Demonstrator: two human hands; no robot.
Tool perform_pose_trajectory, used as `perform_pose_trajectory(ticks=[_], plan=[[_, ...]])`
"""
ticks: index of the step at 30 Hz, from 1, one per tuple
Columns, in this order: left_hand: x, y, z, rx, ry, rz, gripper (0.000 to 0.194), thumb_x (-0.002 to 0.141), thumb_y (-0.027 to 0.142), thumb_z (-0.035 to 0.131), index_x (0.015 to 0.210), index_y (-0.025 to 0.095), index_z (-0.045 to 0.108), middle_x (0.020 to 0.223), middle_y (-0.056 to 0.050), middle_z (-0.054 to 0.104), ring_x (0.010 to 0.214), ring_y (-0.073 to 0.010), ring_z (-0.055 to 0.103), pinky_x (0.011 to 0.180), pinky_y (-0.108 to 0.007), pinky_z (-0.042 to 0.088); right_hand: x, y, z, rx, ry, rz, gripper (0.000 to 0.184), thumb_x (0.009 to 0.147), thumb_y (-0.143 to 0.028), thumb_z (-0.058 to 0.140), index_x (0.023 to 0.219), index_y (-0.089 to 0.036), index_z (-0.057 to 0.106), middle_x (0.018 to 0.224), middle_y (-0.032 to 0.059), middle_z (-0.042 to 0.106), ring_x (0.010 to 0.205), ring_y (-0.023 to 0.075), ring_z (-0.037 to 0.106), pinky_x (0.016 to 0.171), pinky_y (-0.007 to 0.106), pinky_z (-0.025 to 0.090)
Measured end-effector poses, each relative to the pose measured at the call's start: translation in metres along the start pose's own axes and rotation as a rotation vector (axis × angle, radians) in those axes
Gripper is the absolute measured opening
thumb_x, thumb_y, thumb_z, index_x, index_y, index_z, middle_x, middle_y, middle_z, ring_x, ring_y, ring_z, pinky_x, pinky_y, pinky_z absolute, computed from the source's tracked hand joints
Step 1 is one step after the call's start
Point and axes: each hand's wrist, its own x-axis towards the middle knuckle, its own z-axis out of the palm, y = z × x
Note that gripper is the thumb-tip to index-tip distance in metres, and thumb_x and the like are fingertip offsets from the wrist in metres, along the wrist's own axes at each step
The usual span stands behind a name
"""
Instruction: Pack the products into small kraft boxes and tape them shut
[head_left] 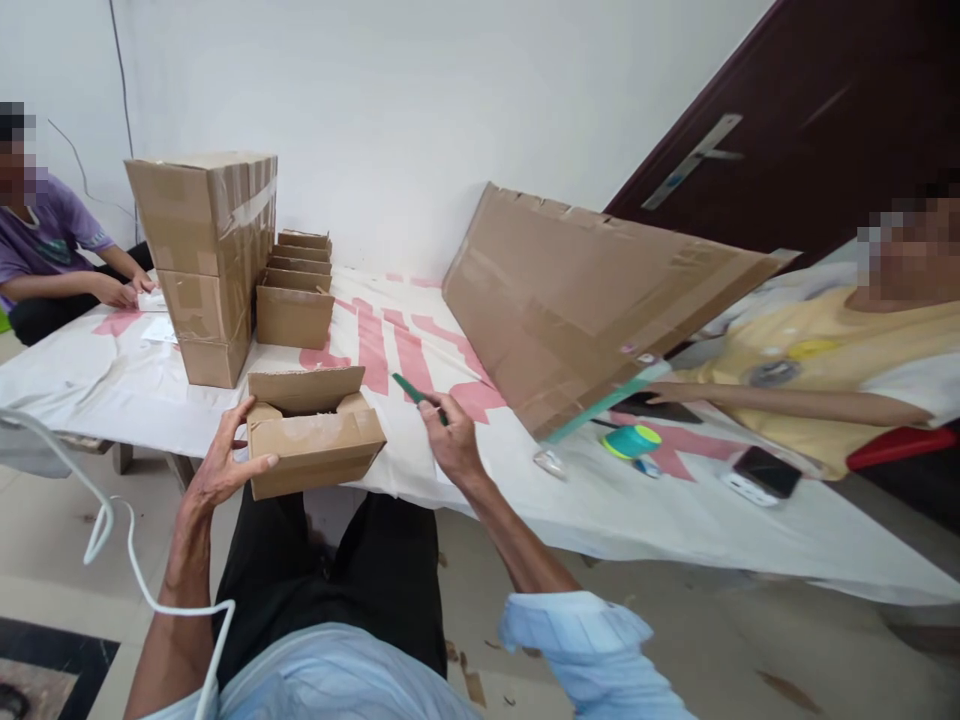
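Observation:
A small cardboard box [315, 440] with a raised back flap rests at the table's front edge, tilted, with its top partly open. My left hand [229, 455] grips its left end, thumb on the front face and fingers behind the corner. What lies inside the box is hidden. To the right of the box, my right hand [454, 440] is closed around a slim green box cutter [409, 388], its tip pointing up and left. The cutter is apart from the box, above the white and pink table cover [397, 340].
Taped cartons [206, 260] stand stacked at the back left, beside a row of open boxes [295, 315]. A large cardboard sheet [585, 300] leans at right. A teal tape roll [631, 441] and phone [765, 472] lie nearby. People sit at both sides. A white cable [131, 560] hangs left.

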Motion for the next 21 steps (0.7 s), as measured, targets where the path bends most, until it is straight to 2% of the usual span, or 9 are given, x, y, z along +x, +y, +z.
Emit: perform_pose_trajectory(ticks=[5,8,11,14,16,19,21], plan=[[0.002,-0.002,-0.001,-0.013,-0.002,0.008,0.101,0.077,0.058,0.085,0.164,0.033,0.041,0.166,-0.014,0.042,0.149,-0.0426,0.046,0.107,-0.053,0.056,-0.02,0.05,0.051,-0.104,-0.086,0.075,0.037,0.092,-0.055,0.055,0.099,-0.022,0.069,0.099,0.0093,0.072,0.092,0.0259,0.065,0.083,0.039,0.055],[0.002,-0.002,-0.002,-0.013,-0.002,0.007,0.101,0.077,0.06,0.084,0.165,0.033,0.041,0.167,-0.014,0.042,0.151,-0.0434,0.045,0.107,-0.054,0.055,-0.027,0.06,0.069,-0.131,-0.092,0.092,0.032,0.091,-0.053,0.055,0.095,-0.023,0.068,0.094,0.0075,0.069,0.089,0.0249,0.064,0.082,0.038,0.054],[0.003,-0.002,-0.003,-0.006,-0.002,0.0,0.1,0.077,0.061,0.084,0.164,0.034,0.042,0.167,-0.014,0.043,0.151,-0.0434,0.045,0.108,-0.053,0.055,-0.025,0.06,0.076,-0.082,-0.106,0.073,0.032,0.092,-0.052,0.055,0.094,-0.023,0.07,0.091,0.0065,0.066,0.086,0.0242,0.063,0.079,0.037,0.054],[0.004,-0.001,-0.003,-0.012,-0.005,-0.004,0.098,0.077,0.06,0.084,0.163,0.034,0.045,0.167,-0.013,0.043,0.152,-0.0431,0.045,0.109,-0.053,0.054,-0.01,0.052,0.075,-0.047,-0.118,0.057,0.036,0.096,-0.053,0.053,0.093,-0.022,0.071,0.091,0.0075,0.067,0.086,0.0238,0.063,0.08,0.037,0.055],[0.004,0.0,-0.004,-0.017,-0.015,-0.005,0.098,0.077,0.061,0.084,0.162,0.033,0.045,0.167,-0.013,0.043,0.151,-0.043,0.045,0.111,-0.054,0.053,0.008,0.039,0.07,-0.005,-0.117,0.04,0.04,0.1,-0.053,0.049,0.094,-0.021,0.072,0.095,0.0088,0.069,0.092,0.0241,0.065,0.085,0.038,0.055],[0.006,0.005,-0.007,0.004,-0.043,0.005,0.094,0.077,0.063,0.083,0.159,0.032,0.048,0.168,-0.014,0.041,0.153,-0.0427,0.044,0.114,-0.056,0.052,0.039,0.003,0.062,0.126,-0.17,-0.055,0.044,0.104,-0.054,0.048,0.101,-0.02,0.075,0.105,0.0101,0.073,0.105,0.0244,0.067,0.098,0.041,0.055],[0.008,0.01,-0.01,0.043,-0.048,0.034,0.087,0.077,0.064,0.083,0.153,0.032,0.054,0.17,-0.013,0.039,0.155,-0.043,0.042,0.116,-0.057,0.05,0.057,-0.025,0.056,0.19,-0.298,-0.146,0.041,0.104,-0.053,0.053,0.106,-0.02,0.077,0.114,0.0105,0.074,0.111,0.0241,0.067,0.104,0.042,0.053]])
